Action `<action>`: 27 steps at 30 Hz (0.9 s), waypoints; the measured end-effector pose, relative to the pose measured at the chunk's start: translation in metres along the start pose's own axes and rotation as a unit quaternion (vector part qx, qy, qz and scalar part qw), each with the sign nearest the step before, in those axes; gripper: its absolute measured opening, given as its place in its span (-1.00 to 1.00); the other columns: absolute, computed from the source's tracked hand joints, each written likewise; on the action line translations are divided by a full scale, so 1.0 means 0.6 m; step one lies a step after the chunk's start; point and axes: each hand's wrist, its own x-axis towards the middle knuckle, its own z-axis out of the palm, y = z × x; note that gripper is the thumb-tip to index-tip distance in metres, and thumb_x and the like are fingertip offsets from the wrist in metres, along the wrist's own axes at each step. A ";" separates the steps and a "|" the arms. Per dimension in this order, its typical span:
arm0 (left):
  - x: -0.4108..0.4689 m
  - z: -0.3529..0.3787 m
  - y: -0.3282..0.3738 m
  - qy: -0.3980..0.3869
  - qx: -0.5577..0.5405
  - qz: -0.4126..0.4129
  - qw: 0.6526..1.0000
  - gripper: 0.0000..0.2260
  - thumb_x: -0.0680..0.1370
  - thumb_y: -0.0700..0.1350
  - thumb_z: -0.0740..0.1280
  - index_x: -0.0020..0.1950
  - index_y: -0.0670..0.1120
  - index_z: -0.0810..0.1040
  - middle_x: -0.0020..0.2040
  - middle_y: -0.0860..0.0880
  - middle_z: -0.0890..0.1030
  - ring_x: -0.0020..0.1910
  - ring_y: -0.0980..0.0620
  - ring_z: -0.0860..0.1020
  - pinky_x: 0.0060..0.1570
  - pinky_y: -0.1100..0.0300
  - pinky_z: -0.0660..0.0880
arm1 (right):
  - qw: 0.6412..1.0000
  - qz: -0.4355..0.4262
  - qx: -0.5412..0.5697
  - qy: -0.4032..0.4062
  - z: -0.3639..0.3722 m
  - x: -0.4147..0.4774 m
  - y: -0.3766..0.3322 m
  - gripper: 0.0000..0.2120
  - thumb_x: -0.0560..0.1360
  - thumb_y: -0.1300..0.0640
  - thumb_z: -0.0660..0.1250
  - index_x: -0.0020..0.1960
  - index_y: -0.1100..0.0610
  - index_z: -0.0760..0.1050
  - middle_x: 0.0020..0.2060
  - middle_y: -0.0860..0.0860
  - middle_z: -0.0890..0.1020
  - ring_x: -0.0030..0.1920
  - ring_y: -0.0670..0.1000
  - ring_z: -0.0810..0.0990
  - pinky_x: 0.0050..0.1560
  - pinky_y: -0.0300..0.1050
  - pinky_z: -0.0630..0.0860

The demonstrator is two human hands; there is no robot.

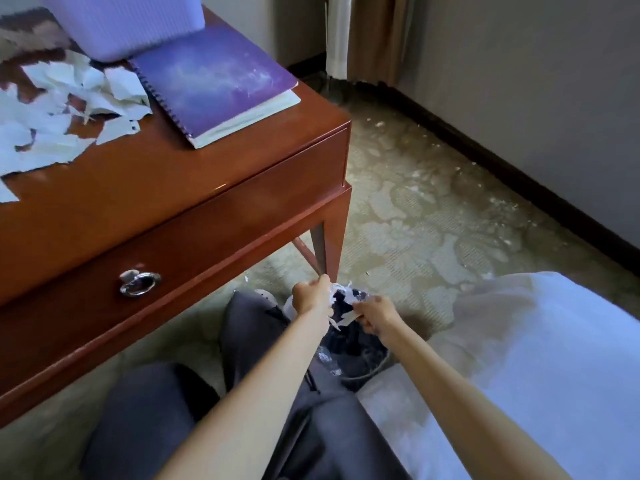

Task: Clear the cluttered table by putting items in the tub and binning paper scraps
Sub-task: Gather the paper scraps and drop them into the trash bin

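My left hand (309, 295) and my right hand (375, 314) are both low over a dark bin (356, 344) lined with a clear bag, on the floor by the table leg. Each hand grips white paper scraps (341, 299) above the bin's mouth. More torn paper scraps (59, 112) lie spread over the left of the wooden table (166, 202). A pale ribbed tub (124, 19) stands at the back of the table. A purple spiral notebook (214, 81) lies next to it near the table's right corner.
The table has a drawer with a metal ring pull (140, 282). My legs in dark trousers (263, 410) stretch under the table edge. A white bed (519, 358) fills the lower right. Patterned carpet (433, 220) with small white bits runs to the wall.
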 end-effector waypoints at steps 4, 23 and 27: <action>0.066 0.035 -0.033 0.010 0.059 -0.072 0.996 -0.86 0.57 -0.12 0.25 -0.13 -0.16 0.43 -0.41 -0.06 0.28 -0.57 -0.01 0.22 -0.56 0.29 0.12 | 0.995 0.099 -0.031 0.008 0.008 0.081 0.038 -0.71 0.55 0.32 0.23 -0.34 0.20 0.31 -0.49 0.09 0.37 -0.53 -0.03 0.25 -0.68 -0.40 0.11; 0.197 0.091 -0.106 0.023 0.061 -0.242 0.968 -0.74 0.62 -0.13 0.03 -0.01 -0.25 0.44 -0.16 -0.19 0.49 -0.22 -0.11 0.47 0.02 0.04 0.43 | 0.952 0.293 0.079 0.042 0.008 0.186 0.093 -0.68 0.60 0.22 0.11 0.32 0.29 0.36 0.26 0.23 0.49 0.30 0.17 0.47 0.36 0.08 0.36; 0.176 0.082 -0.077 -0.017 0.028 -0.268 0.963 -0.58 0.65 0.01 0.01 0.47 -0.15 0.22 0.31 -0.18 0.42 0.25 -0.19 0.43 0.35 -0.20 0.27 | 0.962 0.265 0.052 0.046 0.008 0.165 0.084 -0.68 0.59 0.21 0.10 0.29 0.29 0.40 0.35 0.26 0.43 0.39 0.22 0.38 0.40 0.15 0.32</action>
